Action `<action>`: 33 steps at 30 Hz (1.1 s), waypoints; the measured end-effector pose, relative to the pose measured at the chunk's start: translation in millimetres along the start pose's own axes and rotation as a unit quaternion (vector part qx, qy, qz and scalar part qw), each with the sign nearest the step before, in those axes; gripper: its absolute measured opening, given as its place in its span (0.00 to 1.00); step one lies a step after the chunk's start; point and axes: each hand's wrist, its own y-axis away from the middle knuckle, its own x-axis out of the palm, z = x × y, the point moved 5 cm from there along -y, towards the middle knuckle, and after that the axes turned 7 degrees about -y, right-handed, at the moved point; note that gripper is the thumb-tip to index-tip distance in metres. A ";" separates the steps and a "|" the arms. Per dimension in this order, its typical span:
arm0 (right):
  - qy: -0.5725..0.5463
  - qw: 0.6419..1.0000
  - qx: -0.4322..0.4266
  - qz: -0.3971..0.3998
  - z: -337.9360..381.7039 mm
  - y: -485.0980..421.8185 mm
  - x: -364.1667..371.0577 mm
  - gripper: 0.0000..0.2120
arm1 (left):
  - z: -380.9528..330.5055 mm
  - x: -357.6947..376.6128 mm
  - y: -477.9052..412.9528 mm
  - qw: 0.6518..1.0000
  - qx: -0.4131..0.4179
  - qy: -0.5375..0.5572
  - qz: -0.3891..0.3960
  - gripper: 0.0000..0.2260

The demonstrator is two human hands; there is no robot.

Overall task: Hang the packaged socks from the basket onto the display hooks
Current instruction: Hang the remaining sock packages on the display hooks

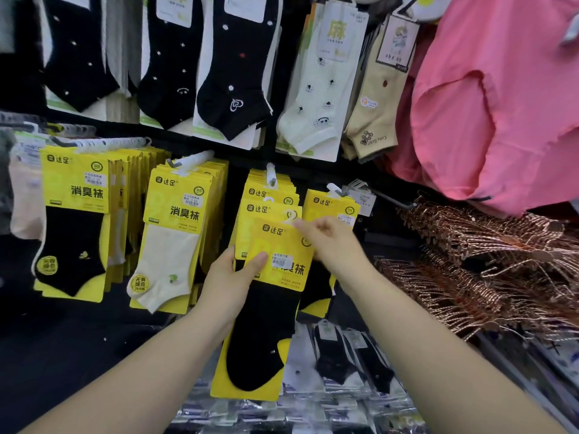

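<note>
My left hand [233, 280] grips a stack of yellow-carded black sock packs [266, 327] from the left side, thumb across the front card. My right hand [329, 239] pinches the top right corner of the front pack, near its hanging hole. The stack sits just below a white display hook [271, 175] that carries more of the same yellow packs [266, 191]. A second hook [333, 189] to the right holds another yellow pack [332, 208]. The basket is out of view.
Yellow packs of black socks [75, 223] and cream socks [175, 236] hang at the left. Loose black and pale socks hang above. A pile of copper-coloured wire hangers [488, 255] lies at the right under pink clothing [501, 98]. Bagged socks [344, 364] lie on the shelf below.
</note>
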 end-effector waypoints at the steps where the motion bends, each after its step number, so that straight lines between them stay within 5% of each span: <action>1: 0.028 1.000 -0.008 0.011 -0.5 5.3 3.7 0.16 | -0.7 2.6 1.7 1.000 0.000 0.009 0.004 0.06; 7: -0.008 0.999 -0.050 -0.008 -3.5 11.9 -13.1 0.06 | -1.2 7.0 6.3 1.000 0.007 -0.011 0.006 0.07; 12: -0.105 0.987 -0.012 -0.124 -18.7 -4.3 -50.1 0.06 | -5.0 -7.4 2.6 0.994 0.035 -0.096 -0.035 0.08; 15: -0.089 0.982 -0.029 -0.161 -16.2 -20.8 -64.7 0.07 | -5.4 -13.5 0.5 0.989 0.053 -0.131 -0.045 0.06; 21: 0.002 0.993 -0.023 -0.115 -7.8 -57.7 -48.4 0.09 | -2.1 -16.6 -1.8 0.987 0.050 -0.147 -0.036 0.06; 26: -0.046 0.982 0.006 -0.181 -16.4 -65.6 -37.9 0.05 | -0.4 -18.8 -4.0 0.989 0.036 -0.142 -0.029 0.07; 29: -0.093 0.969 0.055 -0.221 -23.9 -60.8 -39.3 0.14 | -0.6 -16.1 -3.3 0.988 0.034 -0.149 -0.017 0.06; 33: 0.000 0.953 0.052 -0.297 -20.7 -38.0 -53.3 0.24 | -3.8 -9.2 -0.1 0.992 0.026 -0.127 0.003 0.07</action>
